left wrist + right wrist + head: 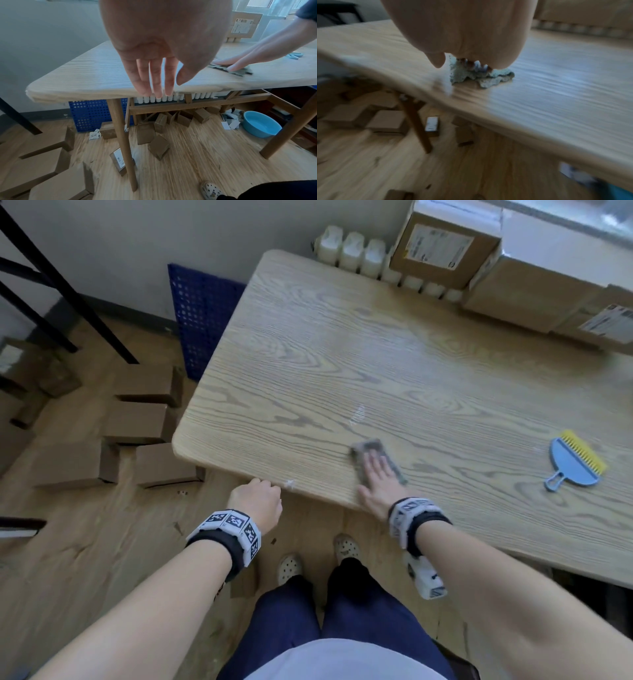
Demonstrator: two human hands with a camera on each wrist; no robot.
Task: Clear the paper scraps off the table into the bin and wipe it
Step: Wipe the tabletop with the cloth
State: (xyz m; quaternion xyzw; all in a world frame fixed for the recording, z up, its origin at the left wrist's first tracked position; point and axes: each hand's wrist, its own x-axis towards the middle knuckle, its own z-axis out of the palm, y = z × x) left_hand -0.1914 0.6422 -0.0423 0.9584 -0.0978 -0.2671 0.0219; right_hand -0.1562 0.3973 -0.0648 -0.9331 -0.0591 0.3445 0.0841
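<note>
My right hand [376, 470] lies flat, fingers straight, pressing a grey-green cloth [371, 453] onto the wooden table [308, 354] near its front edge. The right wrist view is blurred and shows the crumpled cloth [488, 78] under the hand. A small white paper scrap [289, 483] sits on the table's front edge, left of the cloth. My left hand [255, 498] is just off that edge beside the scrap; its fingers [154, 81] hang straight and relaxed, holding nothing. A faint wet smear [358, 414] marks the wood beyond the cloth.
A blue hand brush with yellow bristles [575, 462] lies on the table at the right. Cardboard boxes [445, 237] line the far edge. Under the table stand a blue basin [260, 124] and paper scraps [229, 124]. Small boxes [137, 422] litter the floor at left.
</note>
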